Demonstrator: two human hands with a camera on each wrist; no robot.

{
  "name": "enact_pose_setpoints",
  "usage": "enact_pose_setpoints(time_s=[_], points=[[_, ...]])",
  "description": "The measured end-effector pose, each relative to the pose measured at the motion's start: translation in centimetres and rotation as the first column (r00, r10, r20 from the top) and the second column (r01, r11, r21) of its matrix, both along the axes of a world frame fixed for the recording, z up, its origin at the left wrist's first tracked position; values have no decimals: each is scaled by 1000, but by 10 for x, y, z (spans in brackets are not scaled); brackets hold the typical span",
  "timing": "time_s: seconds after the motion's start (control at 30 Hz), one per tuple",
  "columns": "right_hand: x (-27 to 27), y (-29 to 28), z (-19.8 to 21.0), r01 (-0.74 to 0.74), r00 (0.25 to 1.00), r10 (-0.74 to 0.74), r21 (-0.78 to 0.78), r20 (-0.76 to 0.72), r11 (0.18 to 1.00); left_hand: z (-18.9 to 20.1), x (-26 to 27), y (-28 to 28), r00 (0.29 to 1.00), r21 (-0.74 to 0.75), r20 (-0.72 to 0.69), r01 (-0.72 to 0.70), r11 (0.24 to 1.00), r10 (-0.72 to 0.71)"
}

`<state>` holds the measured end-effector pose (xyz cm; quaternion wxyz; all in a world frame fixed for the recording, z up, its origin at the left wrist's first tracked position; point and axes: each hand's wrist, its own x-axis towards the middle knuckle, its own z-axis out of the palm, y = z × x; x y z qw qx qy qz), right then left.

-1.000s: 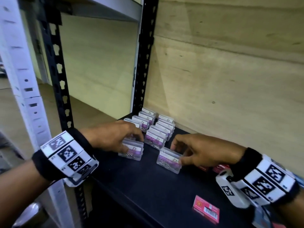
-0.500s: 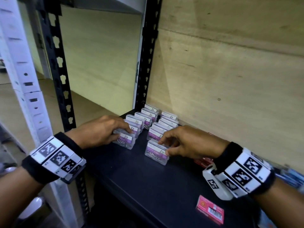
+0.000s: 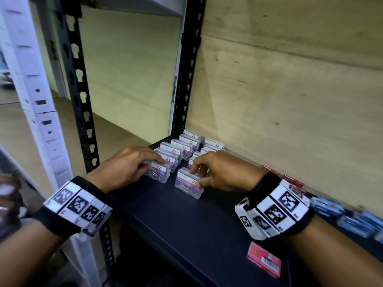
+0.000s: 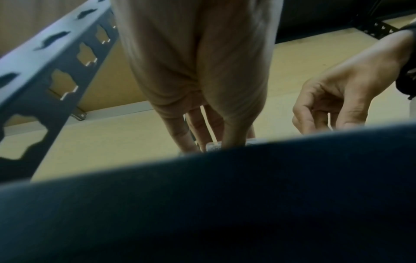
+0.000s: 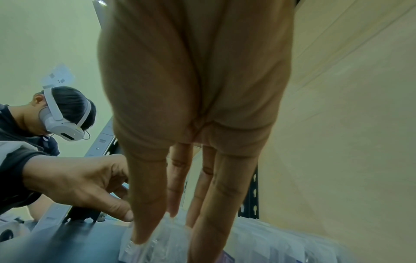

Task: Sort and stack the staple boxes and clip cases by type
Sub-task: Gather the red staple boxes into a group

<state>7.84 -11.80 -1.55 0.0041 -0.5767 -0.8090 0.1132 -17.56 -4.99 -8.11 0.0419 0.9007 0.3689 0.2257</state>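
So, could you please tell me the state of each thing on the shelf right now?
Left hand: holds front clip case of left row.
Right hand: pinches front clip case of right row.
Clip case rows: standing upright, lids closed.
Red staple box: lying flat, untouched.
Blue boxes: lying against the wall.

A matte black metal shelf board [image 3: 186,224] carries everything, set in a rack of black perforated steel uprights [image 3: 83,112] against a pale plywood back panel [image 3: 290,100]. At its far left corner stand two rows of clear plastic paper-clip cases with purple-and-white labels [image 3: 182,145], packed one behind another. In front of each row sits one more such case [image 3: 187,184]. A flat red cardboard staple box [image 3: 263,259] lies alone near the front edge. Along the back panel lie more red boxes [image 3: 293,181], then blue boxes [image 3: 327,206], blurred at the right.
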Motion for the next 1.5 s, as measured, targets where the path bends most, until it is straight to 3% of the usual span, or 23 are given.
enact_pose_setpoints(time_s=[0.4, 0.57, 0.77, 0.9, 1.1, 1.3, 1.5], points=[[-4, -9, 7, -24, 996, 25, -17, 80, 1000, 3, -2, -4, 1000, -69, 6, -26, 997, 27], [20, -28, 22, -4, 996, 8, -49, 84, 999, 19, 7, -21, 997, -31, -29, -71, 997, 71], [80, -65, 44, 142, 981, -133, -59, 138, 988, 45, 62, -53, 986, 19, -67, 153, 988, -151], [124, -99, 39, 267, 952, -244, -114, 188, 957, 49, 115, -85, 898, -172, -270, 310, 935, -347], [174, -145, 17, 427, 903, -389, -277, 183, 861, 47, 168, -115, 767, -392, -425, 322, 862, -480], [188, -174, 3, 489, 872, -440, -360, 214, 795, 47, 192, -120, 656, -354, -552, 374, 857, -514], [180, -174, -2, 490, 867, -417, -312, 273, 814, 47, 211, -111, 661, -319, -564, 379, 869, -496]])
